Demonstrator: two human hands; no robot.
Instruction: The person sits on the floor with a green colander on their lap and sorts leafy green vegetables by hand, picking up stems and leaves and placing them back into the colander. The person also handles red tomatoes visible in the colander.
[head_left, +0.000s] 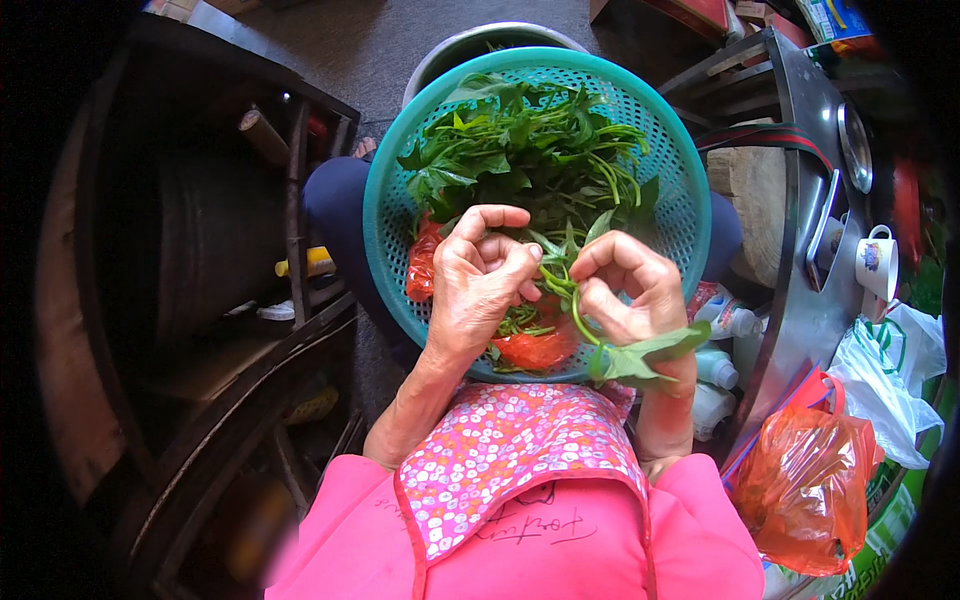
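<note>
A leafy green stem (577, 315) is pinched between the thumb and fingers of my right hand (634, 289). Its broad leaf hangs over the right wrist. My left hand (480, 285) is close beside the stem's upper part, index finger raised and the other fingers curled; whether it grips the stem is unclear. Both hands are above a teal perforated plastic basket (697, 225) on my lap. A heap of leafy greens (517, 142) fills the basket's far side. Under the hands, an orange-red plastic bag (532, 351) with short green pieces on it is partly hidden.
Behind the basket stands a metal basin (427, 71). To the right is a metal-topped table (810, 150) with a white mug (876, 262) near its edge. Plastic bottles (724, 367) and an orange-red bag (810, 480) sit lower right. Dark wooden furniture (296, 225) borders the left.
</note>
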